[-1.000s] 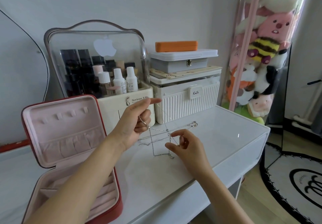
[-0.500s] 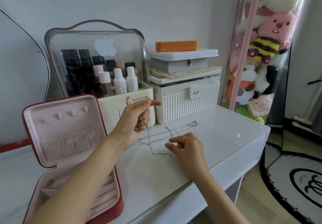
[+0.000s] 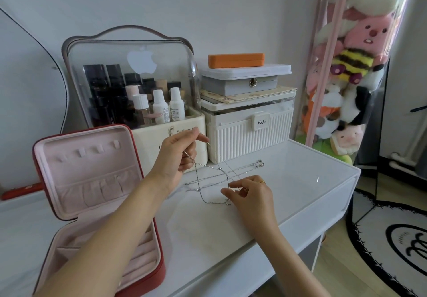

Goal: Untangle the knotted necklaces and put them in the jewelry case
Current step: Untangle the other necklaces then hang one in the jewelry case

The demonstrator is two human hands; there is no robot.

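Observation:
Thin silver necklaces [image 3: 209,176] hang tangled between my hands above the white table [image 3: 300,181]. My left hand [image 3: 179,155] is raised and pinches one chain end near the cream box. My right hand [image 3: 248,192] is lower, close to the tabletop, and pinches another strand. A clasp end [image 3: 260,164] lies on the table behind the hands. The red jewelry case [image 3: 92,192] with pink lining stands open at the left, under my left forearm.
A clear-lidded cosmetics box [image 3: 129,84] with bottles and a white ribbed box [image 3: 251,132] stacked with a grey case and an orange case stand at the back. A tube of plush toys [image 3: 346,65] rises at the right. The table edge drops to a rug.
My right hand has dropped toward the table and shifted slightly right with its strand. My left hand's fingers have closed more on the chain end.

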